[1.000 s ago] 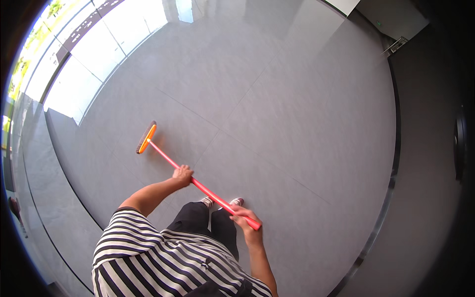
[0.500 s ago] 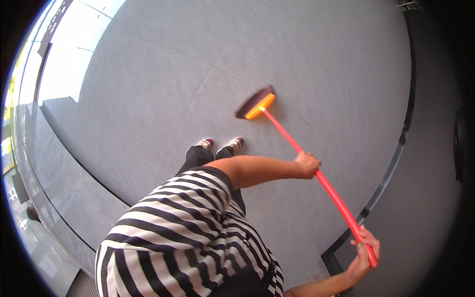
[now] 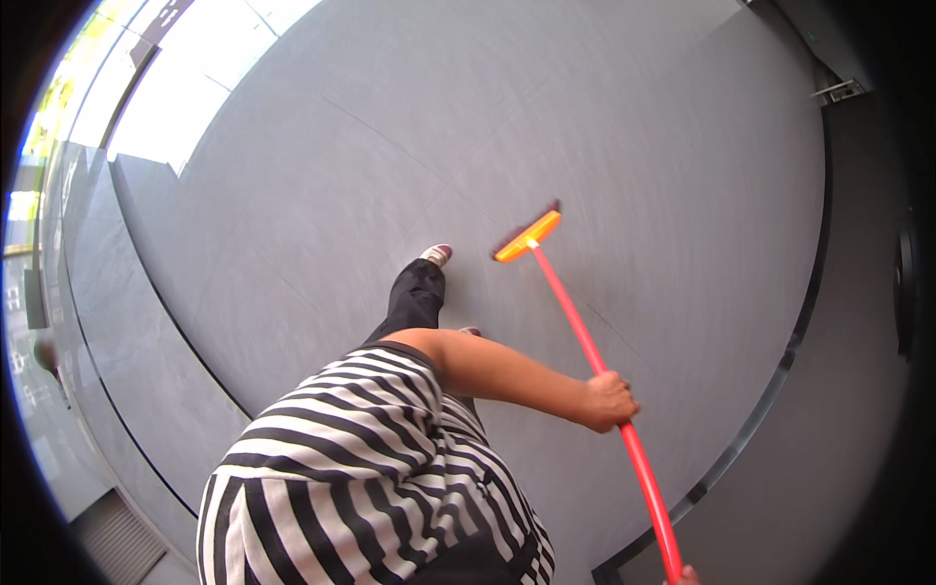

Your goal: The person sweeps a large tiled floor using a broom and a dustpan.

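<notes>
- Left hand is wrapped tight round the red broom handle, mid-shaft.
- Right hand barely shows at the bottom edge by the handle's end; its grip I cannot tell.
- Orange broom head sits on the grey floor, just right of the shoe.

No packages, labels or screens show anywhere in the view. The only candidate for a sign is a small dark rectangular panel with pale marks at about eleven o'clock, near the upper rim beside the bright window area; it is too small and blurred to tell whether it really is a sign.
</notes>
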A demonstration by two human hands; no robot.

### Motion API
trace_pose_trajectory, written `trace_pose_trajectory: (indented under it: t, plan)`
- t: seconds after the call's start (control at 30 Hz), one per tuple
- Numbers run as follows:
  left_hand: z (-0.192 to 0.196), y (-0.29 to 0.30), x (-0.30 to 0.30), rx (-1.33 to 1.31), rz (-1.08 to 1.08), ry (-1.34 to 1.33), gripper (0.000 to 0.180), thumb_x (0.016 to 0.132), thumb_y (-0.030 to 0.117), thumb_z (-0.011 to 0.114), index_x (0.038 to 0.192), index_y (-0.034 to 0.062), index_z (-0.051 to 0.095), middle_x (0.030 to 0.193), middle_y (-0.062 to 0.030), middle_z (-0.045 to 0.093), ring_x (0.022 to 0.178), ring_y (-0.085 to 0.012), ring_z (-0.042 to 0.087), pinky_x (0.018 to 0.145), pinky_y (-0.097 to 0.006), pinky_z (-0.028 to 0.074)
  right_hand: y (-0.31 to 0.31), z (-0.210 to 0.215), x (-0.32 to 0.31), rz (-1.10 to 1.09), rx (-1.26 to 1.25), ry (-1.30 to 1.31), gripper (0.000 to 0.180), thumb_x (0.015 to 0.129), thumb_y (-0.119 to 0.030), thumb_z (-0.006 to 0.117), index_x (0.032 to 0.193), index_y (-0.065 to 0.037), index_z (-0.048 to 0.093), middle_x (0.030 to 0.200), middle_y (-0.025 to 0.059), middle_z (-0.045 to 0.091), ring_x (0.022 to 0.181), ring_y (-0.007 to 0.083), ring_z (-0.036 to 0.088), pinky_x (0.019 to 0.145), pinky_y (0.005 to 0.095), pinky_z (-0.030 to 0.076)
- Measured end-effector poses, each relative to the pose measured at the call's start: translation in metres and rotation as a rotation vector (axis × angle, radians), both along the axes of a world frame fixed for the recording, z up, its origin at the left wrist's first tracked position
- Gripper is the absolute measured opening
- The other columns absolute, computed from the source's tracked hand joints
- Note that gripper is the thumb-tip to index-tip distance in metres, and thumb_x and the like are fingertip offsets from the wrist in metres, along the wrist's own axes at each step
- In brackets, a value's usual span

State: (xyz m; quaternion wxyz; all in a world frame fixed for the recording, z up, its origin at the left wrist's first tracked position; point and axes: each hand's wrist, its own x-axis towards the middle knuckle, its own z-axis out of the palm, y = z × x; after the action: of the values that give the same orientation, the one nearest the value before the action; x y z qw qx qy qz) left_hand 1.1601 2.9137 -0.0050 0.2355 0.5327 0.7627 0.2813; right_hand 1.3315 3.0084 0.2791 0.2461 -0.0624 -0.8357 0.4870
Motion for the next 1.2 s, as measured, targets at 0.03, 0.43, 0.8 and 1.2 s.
trace_pose_trajectory:
  t: [0.03,0.43,0.8,1.2]
  plan:
    - [-0.010,-0.028,-0.017,-0.084,0.029,0.032,0.022,0.071,0.021,0.061,0.088,0.0091,0.055,0.077,-0.0025,0.061,0.088,-0.0218,0.056,0.059,-0.034,0.047,0.007,-0.018,-0.008,-0.004,-0.103,-0.025,0.015,0.079,-0.010,0.052,0.075,0.005,0.050,0.078,0.0266,0.058,0.082,0.0422,0.059,0.069,0.0473,0.052]
    - [-0.208,-0.412,-0.172,-0.770,0.787,0.058,0.016,0.073,0.019,0.063,0.088,0.0124,0.061,0.097,-0.0064,0.055,0.101,-0.0234,0.051,0.075,-0.037,0.048,-0.208,-0.342,-0.227,0.608,-0.762,-0.458,0.009,0.080,0.006,0.055,0.089,0.003,0.055,0.112,0.0195,0.054,0.113,0.0285,0.048,0.084,0.0333,0.049]
    - [-0.170,-0.114,-0.175,-0.541,0.163,-0.192,0.014,0.075,0.025,0.059,0.086,0.0199,0.065,0.082,-0.0003,0.063,0.091,-0.0231,0.058,0.059,-0.046,0.043,-0.061,-0.152,-0.213,-0.081,-0.419,-0.607,0.009,0.078,-0.002,0.052,0.086,0.002,0.054,0.106,0.0217,0.056,0.107,0.0320,0.052,0.076,0.0352,0.051]
    - [-0.051,0.029,-0.145,0.285,-0.045,-0.265,0.018,0.073,0.017,0.057,0.090,0.0114,0.057,0.088,-0.0043,0.060,0.096,-0.0207,0.054,0.069,-0.036,0.045,-0.137,-0.004,-0.240,0.129,0.513,-0.461,0.019,0.082,-0.014,0.051,0.079,0.005,0.052,0.083,0.0264,0.058,0.087,0.0415,0.058,0.069,0.0451,0.052]
